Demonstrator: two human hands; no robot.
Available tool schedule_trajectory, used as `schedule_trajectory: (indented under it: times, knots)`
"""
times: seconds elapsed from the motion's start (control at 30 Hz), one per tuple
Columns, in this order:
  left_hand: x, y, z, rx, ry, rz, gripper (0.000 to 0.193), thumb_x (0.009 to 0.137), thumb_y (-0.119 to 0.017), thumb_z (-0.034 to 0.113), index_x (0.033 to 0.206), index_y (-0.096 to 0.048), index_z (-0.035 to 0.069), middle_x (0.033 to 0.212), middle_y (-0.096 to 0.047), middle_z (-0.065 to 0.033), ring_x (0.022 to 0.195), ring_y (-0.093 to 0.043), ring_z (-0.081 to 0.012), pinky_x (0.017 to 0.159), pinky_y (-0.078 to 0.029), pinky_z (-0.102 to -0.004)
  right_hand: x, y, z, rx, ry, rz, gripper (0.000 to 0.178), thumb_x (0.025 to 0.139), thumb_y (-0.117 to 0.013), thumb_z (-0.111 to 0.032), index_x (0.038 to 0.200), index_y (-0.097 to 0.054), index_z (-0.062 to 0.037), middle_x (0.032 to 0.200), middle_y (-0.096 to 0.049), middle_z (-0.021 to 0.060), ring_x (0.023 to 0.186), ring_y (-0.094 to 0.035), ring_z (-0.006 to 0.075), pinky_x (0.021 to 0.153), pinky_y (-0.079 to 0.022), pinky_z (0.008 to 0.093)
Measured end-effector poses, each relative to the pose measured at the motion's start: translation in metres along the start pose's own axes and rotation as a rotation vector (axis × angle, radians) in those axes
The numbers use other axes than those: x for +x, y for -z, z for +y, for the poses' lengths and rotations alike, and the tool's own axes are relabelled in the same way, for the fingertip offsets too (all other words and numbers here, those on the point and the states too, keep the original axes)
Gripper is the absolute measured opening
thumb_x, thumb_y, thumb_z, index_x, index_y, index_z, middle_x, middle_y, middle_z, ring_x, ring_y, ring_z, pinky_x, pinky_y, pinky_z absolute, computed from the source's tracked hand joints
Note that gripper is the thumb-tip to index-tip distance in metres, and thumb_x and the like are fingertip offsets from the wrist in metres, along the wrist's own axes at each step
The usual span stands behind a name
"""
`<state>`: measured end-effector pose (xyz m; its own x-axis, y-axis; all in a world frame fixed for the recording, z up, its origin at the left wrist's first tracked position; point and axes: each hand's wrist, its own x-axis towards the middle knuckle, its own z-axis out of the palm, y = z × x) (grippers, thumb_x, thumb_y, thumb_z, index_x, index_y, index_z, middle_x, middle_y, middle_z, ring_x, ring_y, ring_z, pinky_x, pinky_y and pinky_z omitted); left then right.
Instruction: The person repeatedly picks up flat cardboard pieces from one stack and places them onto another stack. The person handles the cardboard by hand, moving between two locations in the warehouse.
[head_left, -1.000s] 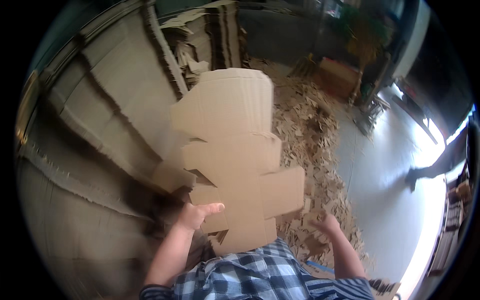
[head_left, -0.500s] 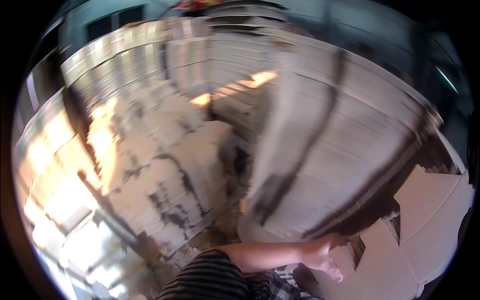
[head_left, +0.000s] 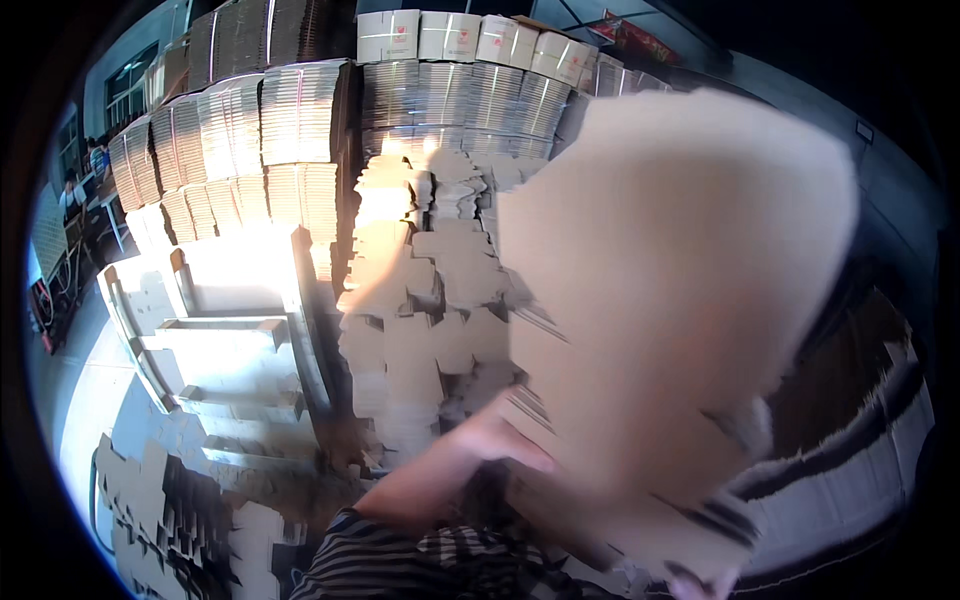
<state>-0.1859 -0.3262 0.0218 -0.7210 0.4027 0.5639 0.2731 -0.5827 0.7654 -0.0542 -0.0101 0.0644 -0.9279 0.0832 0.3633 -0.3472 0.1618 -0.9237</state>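
A stack of flat tan cardboard box blanks [head_left: 670, 300] is held up in front of me, tilted and blurred, covering much of the right half of the view. My left hand [head_left: 500, 437] grips the stack's left edge by the slots, thumb over the front and the other fingers hidden behind. At the stack's bottom edge, near the lower rim of the view, my right hand [head_left: 703, 585] shows only in part, closed on the cardboard. Piles of similar cut blanks [head_left: 430, 350] stand just beyond my left hand.
Strapped bundles of cardboard [head_left: 300, 115] and white cartons [head_left: 450, 38] are stacked high at the back. A pale wooden pallet [head_left: 225, 350] leans at the left. More blanks lie on the floor at the lower left [head_left: 165, 510]. Another cardboard pile [head_left: 850, 490] stands at the right. People [head_left: 75, 195] are far left.
My view has swung to the right side's pile and back leftward. The cardboard blanks, earlier low at the right by my left hand, are now raised in front of me, with my right hand showing.
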Motion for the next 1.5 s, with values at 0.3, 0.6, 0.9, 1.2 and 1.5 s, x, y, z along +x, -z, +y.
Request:
schedule_trajectory:
  times: [0.3,0.6,0.9,1.2,1.5]
  knots:
    - [-0.058,0.182,-0.028,0.139,0.342,0.618,0.058,0.068,-0.079,0.002,0.120,-0.054,-0.001,0.105,-0.064,-0.0114,0.095,-0.064,-0.0204,0.082,-0.053,-0.0347,0.113,-0.182,0.153,0.276,-0.511,-0.094,0.052,0.073,-0.078,-0.006,0.118,-0.054,0.0055,0.105,-0.064,0.0124,0.095,-0.062,0.0229,0.086,-0.050,0.0343]
    - [0.008,0.288,-0.040,0.163,0.689,0.821,0.043,0.089,-0.063,0.041,0.109,-0.058,0.003,0.098,-0.066,-0.0096,0.089,-0.064,-0.0195,0.071,-0.051,-0.0306,0.156,-0.191,0.278,0.663,-0.749,0.267,0.044,0.087,-0.061,-0.018,0.127,-0.052,-0.0034,0.120,-0.058,0.0114,0.112,-0.056,0.0276,0.090,-0.048,0.0465]
    - [-0.092,0.327,-0.041,1.384,0.429,0.939,0.024,0.073,-0.072,0.012,0.095,-0.064,0.003,0.098,-0.065,-0.0151,0.096,-0.063,-0.0337,0.085,-0.050,-0.0383,0.360,-0.196,0.372,0.773,-0.557,0.459,0.052,0.089,-0.062,-0.029,0.133,-0.049,-0.0055,0.132,-0.051,0.0128,0.124,-0.045,0.0312,0.101,-0.037,0.0536]
    - [-0.097,0.308,-0.040,1.278,0.441,0.855,0.021,0.073,-0.072,0.007,0.091,-0.064,0.002,0.099,-0.067,-0.0146,0.097,-0.065,-0.0302,0.086,-0.050,-0.0363,0.407,-0.247,0.461,0.643,-0.864,0.560,0.049,0.085,-0.069,-0.022,0.127,-0.051,-0.0069,0.125,-0.050,0.0143,0.111,-0.053,0.0345,0.082,-0.053,0.0549]
    - [-0.060,0.261,-0.072,1.032,0.415,0.676,0.007,0.076,-0.067,0.004,0.082,-0.067,0.002,0.086,-0.069,-0.0114,0.085,-0.067,-0.0212,0.078,-0.051,-0.0311,0.384,-0.209,0.407,-0.416,-0.980,0.047,0.042,0.087,-0.063,-0.040,0.104,-0.065,-0.0021,0.084,-0.067,0.0136,0.071,-0.066,0.0293,0.071,-0.056,0.0394]
